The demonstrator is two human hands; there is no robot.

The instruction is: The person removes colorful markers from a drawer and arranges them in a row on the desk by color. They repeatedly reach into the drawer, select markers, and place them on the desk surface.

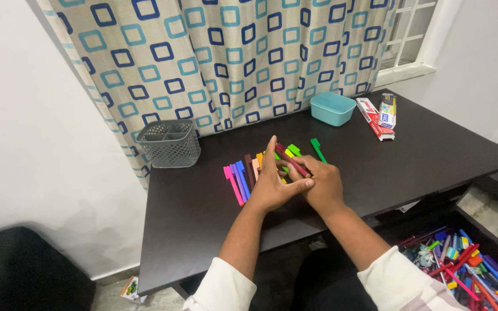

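Far left on the dark desk point(203, 207) I note a grey mesh organiser point(169, 143) standing against the patterned curtain point(220, 52), well apart from the hands. Moving right: a row of coloured marker pens point(242, 178) lies flat on the desk, pink at the left end, then purple, blue, brown and orange, side by side and roughly parallel. The left hand point(272, 184) sits just over the right part of that row, fingers extended upward and held together, thumb pressed across toward the other hand; it looks open rather than clenched. Between the two hands a dark red pen point(290, 159) angles up and to the left, its tip showing above the knuckles. The right hand point(320, 183) touches the left, fingers curled around the lower part of that pen, so I log it as gripping the pen. Green pens point(317, 148) lie just beyond the hands, one a little apart to the right. Further right, near the window, stands a teal plastic tub point(332, 108), and beside it two flat cartons point(379, 115). At the lower right edge, below desk level, an open drawer point(468, 265) is packed with mixed pens.
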